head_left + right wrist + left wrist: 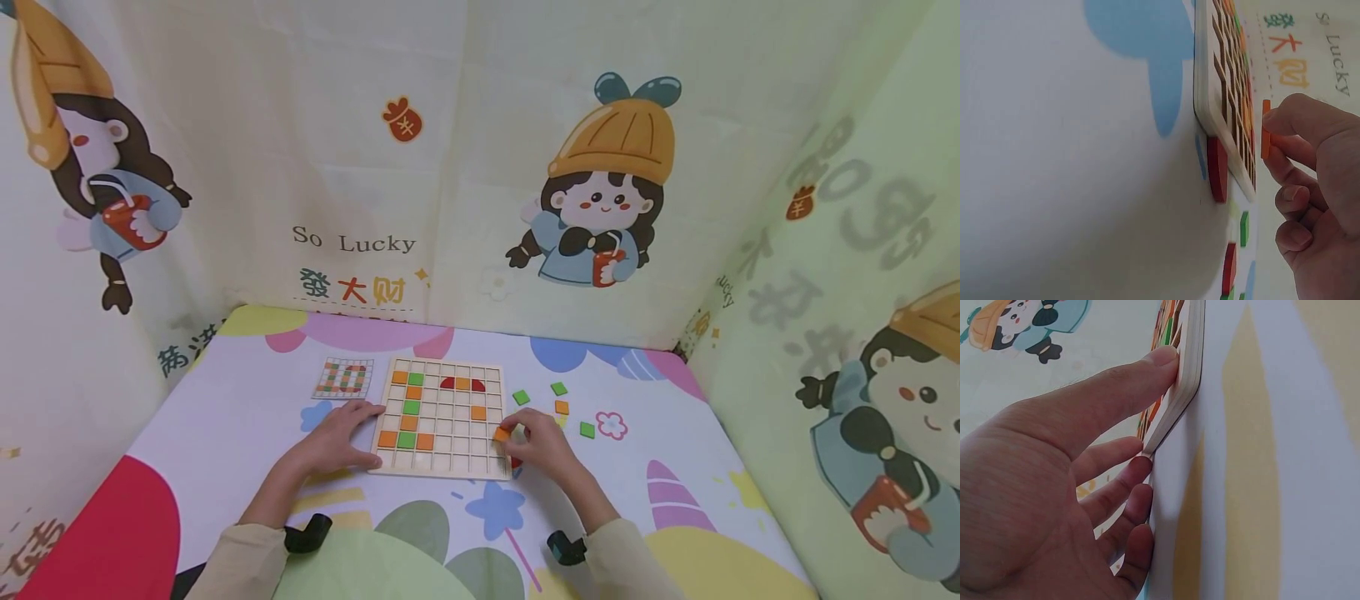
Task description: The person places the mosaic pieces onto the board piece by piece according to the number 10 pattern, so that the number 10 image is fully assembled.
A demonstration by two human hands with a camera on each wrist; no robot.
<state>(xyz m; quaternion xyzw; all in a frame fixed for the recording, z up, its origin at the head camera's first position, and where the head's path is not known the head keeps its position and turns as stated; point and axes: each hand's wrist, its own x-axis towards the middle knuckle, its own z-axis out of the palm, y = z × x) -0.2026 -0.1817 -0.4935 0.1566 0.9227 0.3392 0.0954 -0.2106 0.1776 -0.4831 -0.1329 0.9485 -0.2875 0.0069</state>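
Observation:
A square wooden grid board lies on the table. On its left side, orange and green tiles fill several cells; near the top, an orange tile sits between two red rounded pieces, with a lone orange tile lower right. My left hand rests at the board's left edge, fingers spread, with the thumb touching the near corner's rim. Between thumb and index finger my right hand pinches an orange square tile, held just over the board's right edge. Below that hand a red piece lies against the board's side.
Left of the board's top lies a printed pattern card. Loose to the right are green tiles, an orange tile and, in the right wrist view, another red piece. Printed curtains stand behind and beside the table.

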